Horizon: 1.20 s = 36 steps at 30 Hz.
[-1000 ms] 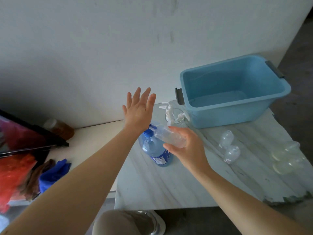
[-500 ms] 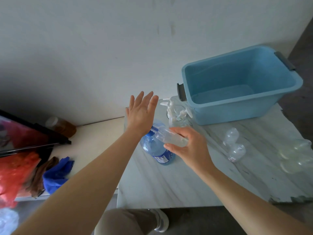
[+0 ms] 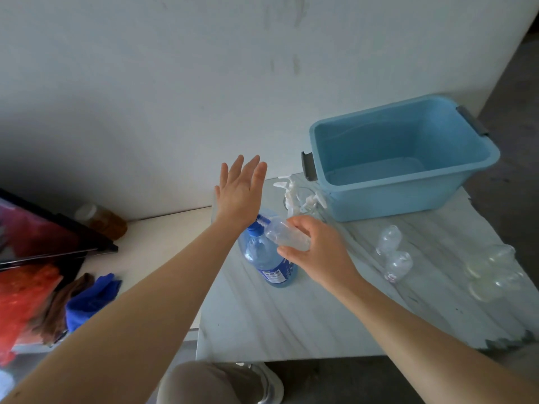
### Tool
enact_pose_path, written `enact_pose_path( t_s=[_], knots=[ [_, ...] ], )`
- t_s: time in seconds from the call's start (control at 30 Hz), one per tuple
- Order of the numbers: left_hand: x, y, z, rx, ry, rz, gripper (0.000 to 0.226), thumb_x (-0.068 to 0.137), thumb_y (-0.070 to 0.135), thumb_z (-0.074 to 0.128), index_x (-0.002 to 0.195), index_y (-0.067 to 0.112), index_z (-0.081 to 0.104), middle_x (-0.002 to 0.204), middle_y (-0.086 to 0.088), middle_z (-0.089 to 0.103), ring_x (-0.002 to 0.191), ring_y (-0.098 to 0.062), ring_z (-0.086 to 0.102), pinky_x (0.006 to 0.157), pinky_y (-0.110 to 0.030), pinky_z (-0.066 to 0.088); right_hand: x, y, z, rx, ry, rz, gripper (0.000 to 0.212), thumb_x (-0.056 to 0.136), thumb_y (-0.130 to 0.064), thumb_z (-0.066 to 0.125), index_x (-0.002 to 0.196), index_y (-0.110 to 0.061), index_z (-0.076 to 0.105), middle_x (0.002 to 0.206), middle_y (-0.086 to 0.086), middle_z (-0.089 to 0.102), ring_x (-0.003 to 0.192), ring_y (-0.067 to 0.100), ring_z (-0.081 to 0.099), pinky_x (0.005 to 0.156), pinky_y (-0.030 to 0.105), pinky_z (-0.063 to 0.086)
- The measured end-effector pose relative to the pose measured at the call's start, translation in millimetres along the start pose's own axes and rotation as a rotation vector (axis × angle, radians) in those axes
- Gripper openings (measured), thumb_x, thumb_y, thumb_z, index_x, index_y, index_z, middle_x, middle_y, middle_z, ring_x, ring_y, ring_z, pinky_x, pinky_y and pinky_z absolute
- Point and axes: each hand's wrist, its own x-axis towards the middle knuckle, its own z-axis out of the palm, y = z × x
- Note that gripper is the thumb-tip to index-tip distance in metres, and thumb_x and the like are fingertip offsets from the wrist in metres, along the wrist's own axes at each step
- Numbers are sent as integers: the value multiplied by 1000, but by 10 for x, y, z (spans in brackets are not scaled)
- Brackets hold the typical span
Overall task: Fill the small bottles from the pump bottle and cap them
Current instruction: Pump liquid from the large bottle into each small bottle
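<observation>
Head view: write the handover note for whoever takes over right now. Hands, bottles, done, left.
Left hand: open, palm flat over the pump bottle.
Right hand: holds a small bottle tilted, mouth at the spout.
Two loose bottles lie on the table; more bottles farther right, blurred. White caps stand in a glass by the blue tub.
Done: fill levels unclear.
Left: fill the held one, cap it, then the rest.

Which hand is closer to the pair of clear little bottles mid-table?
Right. The right hand, holding a small bottle, is just left of the pair; the left hand is farther left, over the pump bottle.
</observation>
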Motion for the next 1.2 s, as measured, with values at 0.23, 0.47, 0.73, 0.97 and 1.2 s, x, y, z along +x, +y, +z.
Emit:
enact_pose_path(
  t_s=[0.23,0.47,0.73,0.97,1.2],
  knots=[
    [-1,26,-29,60,-17,39,59,96,58,11,147,36,29,160,7,13,148,-19,-8,119,-49,1,26,-49,-9,-36,-2,-43,52,72,-18,76,119,-24,57,112,-14,63,99,5,57,79,9,39],
    [27,12,67,64,-55,41,57,96,60,13,146,38,29,159,8,14,148,-17,-7,118,-50,1,-22,80,62,8,80,-67,47,72,-11,76,115,-23,63,108,-17,60,99,-1,51,85,0,31],
    [-13,-62,137,94,-60,30,57,94,61,14,149,44,12,161,8,5,147,-19,-11,117,-50,-3,-25,154,146,-1,56,-50,51,71,-16,79,118,-23,63,114,-7,65,106,11,58,92,17,38],
    [-16,17,-2,74,-60,28,56,95,60,12,149,44,9,161,9,0,147,-20,-14,116,-51,-5,-41,52,82,-8,117,-134,47,70,-12,79,114,-23,64,105,-19,57,103,7,53,89,16,37],
    [-3,46,-63,116,-65,49,57,95,60,13,149,43,13,161,9,3,147,-20,-13,116,-52,-4,-40,20,67,-17,115,-167,50,68,-12,80,114,-25,64,104,-25,55,102,4,51,90,13,36]
  ],
)
